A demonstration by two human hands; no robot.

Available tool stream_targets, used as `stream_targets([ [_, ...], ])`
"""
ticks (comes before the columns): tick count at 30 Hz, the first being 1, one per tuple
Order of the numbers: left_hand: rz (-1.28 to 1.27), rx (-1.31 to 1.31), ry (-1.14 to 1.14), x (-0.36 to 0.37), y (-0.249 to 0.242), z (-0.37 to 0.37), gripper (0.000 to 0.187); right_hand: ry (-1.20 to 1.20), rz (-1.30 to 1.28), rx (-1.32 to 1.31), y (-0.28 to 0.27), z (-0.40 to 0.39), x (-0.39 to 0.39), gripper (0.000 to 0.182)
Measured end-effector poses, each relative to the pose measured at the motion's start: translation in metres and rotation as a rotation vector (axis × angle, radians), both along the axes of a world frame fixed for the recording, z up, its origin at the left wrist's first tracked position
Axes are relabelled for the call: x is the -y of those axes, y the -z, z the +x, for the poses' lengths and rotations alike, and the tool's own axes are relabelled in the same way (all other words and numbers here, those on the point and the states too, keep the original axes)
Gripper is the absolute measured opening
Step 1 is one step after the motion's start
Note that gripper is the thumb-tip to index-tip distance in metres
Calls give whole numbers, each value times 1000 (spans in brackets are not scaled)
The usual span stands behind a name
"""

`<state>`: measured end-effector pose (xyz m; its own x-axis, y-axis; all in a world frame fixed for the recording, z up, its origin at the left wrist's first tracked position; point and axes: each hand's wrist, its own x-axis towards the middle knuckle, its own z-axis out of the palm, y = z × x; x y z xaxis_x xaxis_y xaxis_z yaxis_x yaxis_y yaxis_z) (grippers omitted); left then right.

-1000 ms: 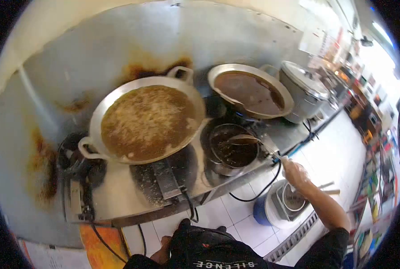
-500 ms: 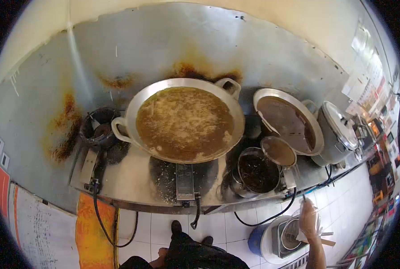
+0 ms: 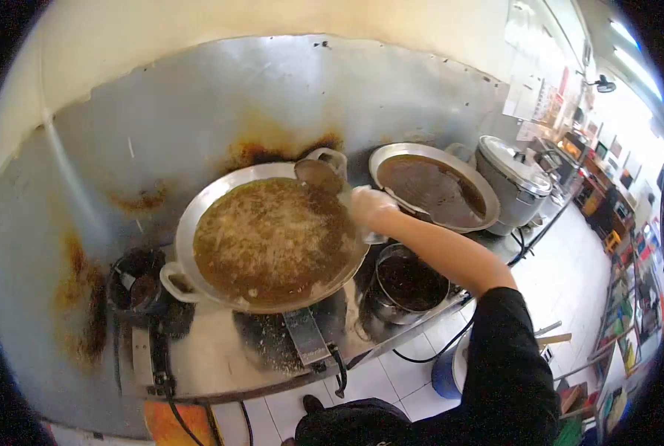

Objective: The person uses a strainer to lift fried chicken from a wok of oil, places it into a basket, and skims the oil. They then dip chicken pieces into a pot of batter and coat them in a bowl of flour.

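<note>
My right hand [image 3: 369, 206], in a thin clear glove, grips the handle of a round metal ladle [image 3: 318, 175]. The ladle's bowl hangs over the far right rim of a large wok [image 3: 183, 238] full of bubbling brown oil with frying bits. My black-sleeved arm reaches across a small steel pot [image 3: 410, 282] of dark liquid. My left hand is out of view.
A second wok [image 3: 469, 223] with dark oil stands to the right, and a lidded steel pot [image 3: 514, 178] beyond it. A burner [image 3: 135, 286] sits at the left. A stained steel backsplash rises behind. Cables hang under the counter, above a white tile floor.
My right hand has come up from beside the counter with the ladle and swung it left, from above the small pot to the big wok's far rim.
</note>
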<state>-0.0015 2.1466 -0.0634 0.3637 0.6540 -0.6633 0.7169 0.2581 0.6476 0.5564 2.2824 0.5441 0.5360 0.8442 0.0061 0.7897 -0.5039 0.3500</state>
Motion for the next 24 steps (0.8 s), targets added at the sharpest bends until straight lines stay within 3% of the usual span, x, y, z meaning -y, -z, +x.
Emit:
stream_targets([
  [2,3,-9,15,-20,-3,7,20,-230,-457,42,27,34,-45,23],
  [4,4,-4,22,-33,-5,10,20,-157,-450,-78,42,51,-75,24],
  [6,8,4,12,-40,-5,9,20,-317,-439,-277,22,50,-76,25],
  [15,-27,4,-181,3,-10,-19,20,-697,-710,-409,64,73,-87,13],
  [16,-30,-2,-202,9,-10,-22,20,-546,-688,-542,55,61,-79,13],
  [19,-46,-23,-258,30,-9,-32,19,-310,-687,-616,32,28,-76,10],
  [21,-58,-40,-276,45,-9,-38,19,-17,-638,-707,-36,-57,-49,14],
  [24,-63,-55,-310,59,-9,-44,19,-186,-647,-968,45,12,-61,14],
])
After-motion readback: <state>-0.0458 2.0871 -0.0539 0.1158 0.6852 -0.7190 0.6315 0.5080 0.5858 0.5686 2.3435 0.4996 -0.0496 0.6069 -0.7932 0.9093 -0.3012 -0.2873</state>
